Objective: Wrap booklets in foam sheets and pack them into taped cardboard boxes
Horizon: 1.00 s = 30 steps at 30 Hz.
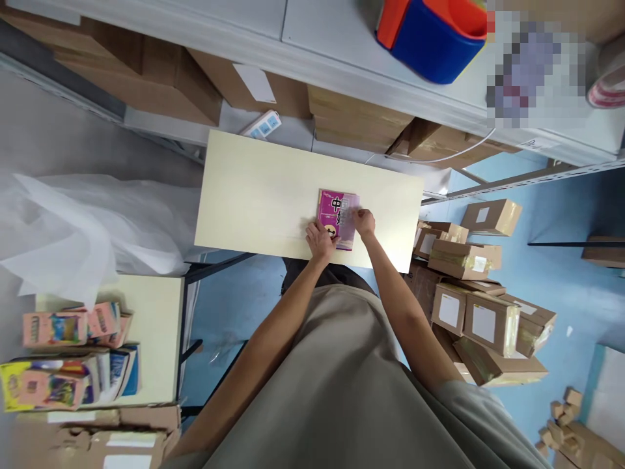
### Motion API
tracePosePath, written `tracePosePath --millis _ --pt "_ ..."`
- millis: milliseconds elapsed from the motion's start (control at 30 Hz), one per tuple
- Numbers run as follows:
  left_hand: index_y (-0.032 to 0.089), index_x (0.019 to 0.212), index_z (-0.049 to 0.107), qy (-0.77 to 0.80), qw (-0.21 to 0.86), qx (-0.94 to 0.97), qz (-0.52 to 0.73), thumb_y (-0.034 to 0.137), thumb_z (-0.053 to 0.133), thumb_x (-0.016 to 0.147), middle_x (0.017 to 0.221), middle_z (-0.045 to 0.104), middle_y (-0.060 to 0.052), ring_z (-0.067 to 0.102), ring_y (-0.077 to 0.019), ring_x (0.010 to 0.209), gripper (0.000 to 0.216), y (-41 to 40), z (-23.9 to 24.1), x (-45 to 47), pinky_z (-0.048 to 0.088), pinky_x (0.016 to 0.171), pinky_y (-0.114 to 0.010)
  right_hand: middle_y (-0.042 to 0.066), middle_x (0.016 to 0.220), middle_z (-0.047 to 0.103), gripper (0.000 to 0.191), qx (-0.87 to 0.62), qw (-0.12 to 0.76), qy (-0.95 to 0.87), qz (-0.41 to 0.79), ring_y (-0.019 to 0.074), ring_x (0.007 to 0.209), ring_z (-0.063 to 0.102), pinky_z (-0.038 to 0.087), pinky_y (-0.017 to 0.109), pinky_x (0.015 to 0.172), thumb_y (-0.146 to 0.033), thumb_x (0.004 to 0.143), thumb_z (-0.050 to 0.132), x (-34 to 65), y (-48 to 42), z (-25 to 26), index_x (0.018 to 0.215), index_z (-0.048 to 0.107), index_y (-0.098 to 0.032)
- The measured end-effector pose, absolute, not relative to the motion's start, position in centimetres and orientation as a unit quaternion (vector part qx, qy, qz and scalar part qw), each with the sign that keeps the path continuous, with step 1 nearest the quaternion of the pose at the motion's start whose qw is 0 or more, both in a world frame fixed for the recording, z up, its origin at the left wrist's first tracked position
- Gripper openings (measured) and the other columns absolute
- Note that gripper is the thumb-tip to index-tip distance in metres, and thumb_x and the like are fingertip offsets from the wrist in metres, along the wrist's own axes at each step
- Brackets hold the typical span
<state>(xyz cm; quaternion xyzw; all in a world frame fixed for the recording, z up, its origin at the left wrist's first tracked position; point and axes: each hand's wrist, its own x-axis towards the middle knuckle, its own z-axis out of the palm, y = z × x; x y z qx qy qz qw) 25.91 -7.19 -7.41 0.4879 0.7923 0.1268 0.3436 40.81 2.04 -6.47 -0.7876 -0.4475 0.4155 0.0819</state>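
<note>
A purple book (329, 218) with large Chinese characters lies on the cream tabletop (258, 189) in front of me. A hazy, see-through plastic wrap (348, 225) covers its right part. My left hand (320, 241) rests on the book's lower left corner, fingers spread and thumb pointing right. At the book's right edge, my right hand (364, 222) is closed in a pinch on the edge of the wrap. The fingertips of that hand are partly hidden.
Over the table's far side runs a grey shelf (332, 62) with a blue and orange holder (437, 39). White wrapping sheets (107, 221) hang at left, above stacked books (73, 365). Cardboard boxes (483, 319) are piled on the blue floor at right.
</note>
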Motion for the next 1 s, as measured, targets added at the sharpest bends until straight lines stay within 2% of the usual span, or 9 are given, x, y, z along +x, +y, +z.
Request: tracePosePath --millis 133,267,367,500,567,633,700,833,1000 --pt "0.018 0.174 0.033 0.767 0.344 0.520 0.152 0.033 0.084 0.092 0.162 0.043 -0.030 0.045 -0.0526 0.149 0.097 -8.1 -7.0 25.9 0.042 0.121 -0.068 0.010 0.082 0.078 0.036 -0.777 0.068 -0.460 0.425 0.0250 0.074 0.071 0.052 0.032 0.063 -0.045 0.104 0.063 40.2 3.0 -5.8 0.077 0.067 -0.022" --pt "0.026 0.162 0.058 0.739 0.344 0.541 0.208 0.016 0.073 0.093 0.176 0.036 -0.020 0.038 -0.0473 0.160 0.072 -9.0 -6.3 25.9 0.039 0.128 -0.066 0.005 0.071 0.072 0.042 -0.760 0.071 -0.501 0.408 0.0209 0.068 0.067 0.046 0.029 0.059 -0.051 0.100 0.066 40.4 3.3 -4.7 0.068 0.060 -0.024" --pt "0.026 0.142 0.076 0.714 0.367 0.532 0.269 0.014 0.064 0.096 0.165 0.056 -0.013 0.044 -0.0366 0.160 0.049 -9.5 -5.4 25.6 0.040 0.132 -0.056 0.005 0.069 0.072 0.043 -0.744 0.082 -0.538 0.388 0.0213 0.068 0.068 0.048 0.029 0.061 -0.053 0.098 0.067 40.3 3.6 -3.8 0.066 0.060 -0.024" --pt "0.024 0.125 0.083 0.697 0.418 0.480 0.330 0.021 0.056 0.104 0.132 0.079 -0.012 0.072 -0.0316 0.128 0.034 -10.3 -3.7 24.7 0.055 0.118 -0.049 0.008 0.069 0.076 0.040 -0.717 0.093 -0.577 0.379 0.0239 0.069 0.073 0.053 0.031 0.065 -0.053 0.097 0.068 39.6 4.1 -2.5 0.070 0.064 -0.024" --pt "0.025 0.118 0.084 0.695 0.421 0.469 0.345 0.030 0.060 0.107 0.130 0.081 -0.010 0.073 -0.0320 0.127 0.027 -10.7 -2.8 24.3 0.055 0.118 -0.050 0.008 0.071 0.077 0.034 -0.713 0.096 -0.575 0.389 0.0241 0.067 0.075 0.056 0.031 0.065 -0.050 0.096 0.070 39.0 4.3 -1.9 0.076 0.066 -0.023" --pt "0.027 0.113 0.084 0.688 0.410 0.483 0.354 0.038 0.068 0.105 0.136 0.079 -0.010 0.067 -0.0344 0.141 0.021 -11.0 -2.0 24.1 0.050 0.125 -0.054 0.006 0.074 0.078 0.024 -0.716 0.100 -0.567 0.396 0.0238 0.067 0.077 0.058 0.031 0.065 -0.044 0.095 0.073 38.2 4.6 -1.5 0.090 0.067 -0.022" --pt "0.027 0.124 0.081 0.679 0.396 0.504 0.358 0.044 0.077 0.100 0.147 0.074 -0.011 0.057 -0.0372 0.153 0.029 -11.3 -1.7 23.9 0.044 0.129 -0.056 0.003 0.076 0.079 0.024 -0.716 0.104 -0.564 0.398 0.0235 0.067 0.077 0.060 0.031 0.066 -0.039 0.094 0.073 37.3 4.9 -1.2 0.107 0.065 -0.021" --pt "0.023 0.157 0.061 0.681 0.400 0.511 0.341 0.035 0.073 0.102 0.161 0.064 -0.014 0.060 -0.0376 0.149 0.058 -11.6 -2.2 23.4 0.049 0.123 -0.049 0.006 0.084 0.081 0.038 -0.692 0.073 -0.593 0.404 0.0255 0.068 0.078 0.063 0.034 0.067 -0.038 0.097 0.070 35.7 5.6 -0.3 0.128 0.059 -0.019" --pt "0.021 0.157 0.061 0.674 0.422 0.516 0.318 0.028 0.056 0.108 0.156 0.068 -0.014 0.070 -0.0358 0.134 0.050 -11.6 -3.1 22.0 0.055 0.114 -0.047 0.027 0.129 0.077 0.077 -0.642 0.038 -0.717 0.267 0.0409 0.106 0.081 0.065 0.048 0.088 -0.054 0.096 0.078 35.7 6.2 2.5 0.154 0.044 -0.014"
